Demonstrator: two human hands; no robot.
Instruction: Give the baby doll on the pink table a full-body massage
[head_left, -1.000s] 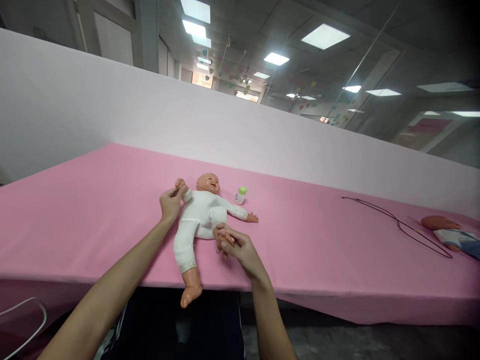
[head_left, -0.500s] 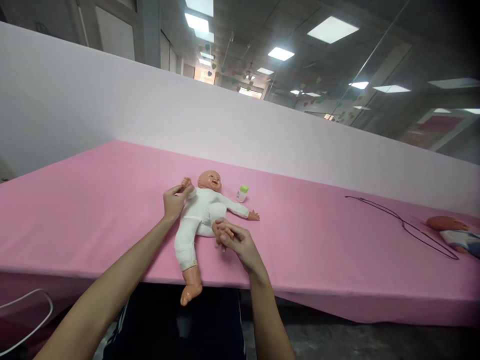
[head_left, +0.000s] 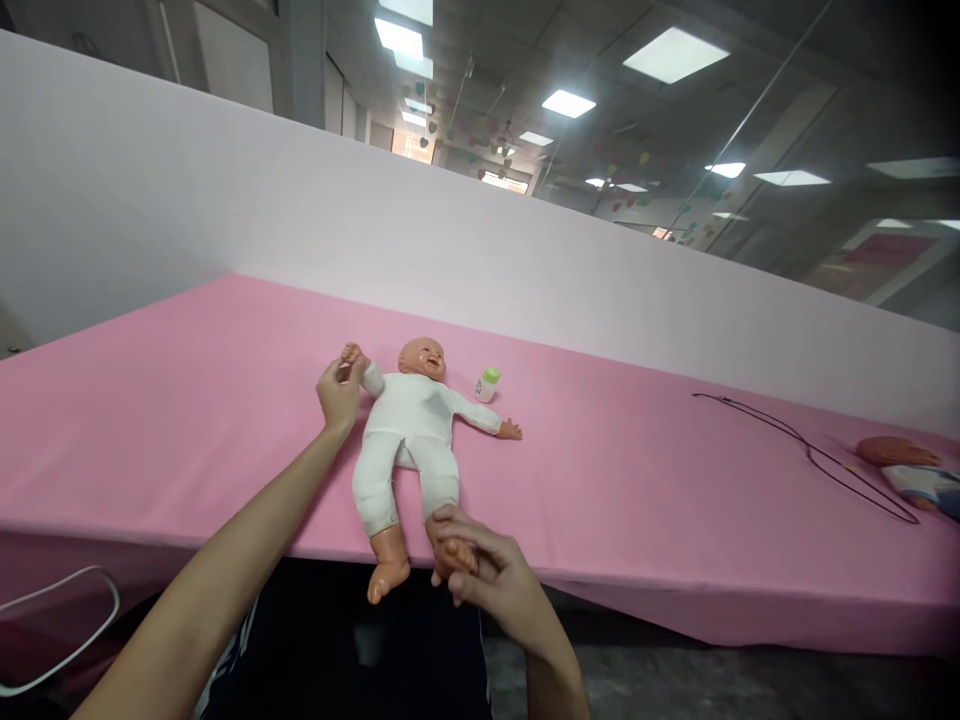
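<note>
A baby doll (head_left: 409, 410) with a white cloth body lies on its back, head toward the wall and feet at the table's front edge. My left hand (head_left: 339, 393) is closed on the doll's arm at the image left, around its wrist, holding it out beside the head. My right hand (head_left: 484, 565) grips the doll's foot at the image right, fingers wrapped round the ankle. That leg is stretched out toward me. The doll's other arm and other leg lie free. A small bottle with a green cap (head_left: 487, 385) stands right of the doll's head.
A pink sheet (head_left: 615, 470) covers the table. A thin black cord (head_left: 780, 428) lies in a long loop on the right. Beyond it, at the right edge, lies a second doll (head_left: 900, 455). A white wall (head_left: 480, 250) borders the back. A white cable (head_left: 105, 590) hangs at lower left.
My right hand has drawn the doll's bent leg down toward me, so it is now straight. My left hand has moved the doll's arm outward to the left, away from its body.
</note>
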